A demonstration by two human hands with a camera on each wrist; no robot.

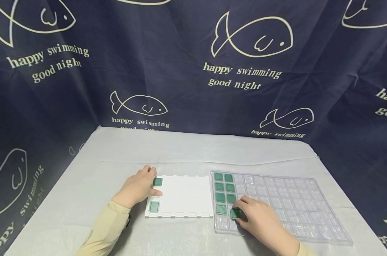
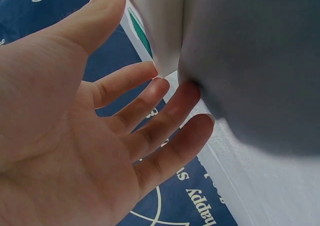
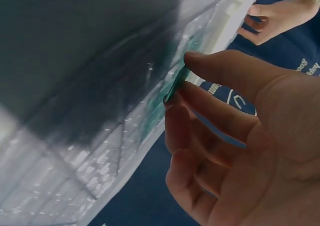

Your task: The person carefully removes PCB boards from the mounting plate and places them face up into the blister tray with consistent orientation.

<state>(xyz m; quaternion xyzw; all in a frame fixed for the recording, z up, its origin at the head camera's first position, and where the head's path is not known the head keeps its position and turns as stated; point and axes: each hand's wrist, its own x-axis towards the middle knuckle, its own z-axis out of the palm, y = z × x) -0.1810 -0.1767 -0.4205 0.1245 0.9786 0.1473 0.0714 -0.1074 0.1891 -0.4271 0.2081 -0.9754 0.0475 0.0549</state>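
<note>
In the head view, my right hand (image 1: pixel 260 217) pinches a small green square chip (image 1: pixel 235 213) between thumb and fingertips, over the near-left part of a clear compartment tray (image 1: pixel 295 199). The right wrist view shows this chip (image 3: pixel 175 84) edge-on, tilted, its rim at the fingertips. My left hand (image 1: pixel 140 186) rests at the left end of a flat white board (image 1: pixel 187 195), thumb on its left edge and fingers loosely spread near its far corner. One green chip (image 1: pixel 157 181) lies on the board between that thumb and fingers; another chip (image 1: pixel 154 206) lies at its near-left corner.
Several green chips (image 1: pixel 219 186) fill the two left columns of the clear tray, which lies right of the board. Both sit on a table with a pale cloth (image 1: pixel 180 149). A dark blue curtain (image 1: pixel 180 64) printed with fish hangs behind and at both sides.
</note>
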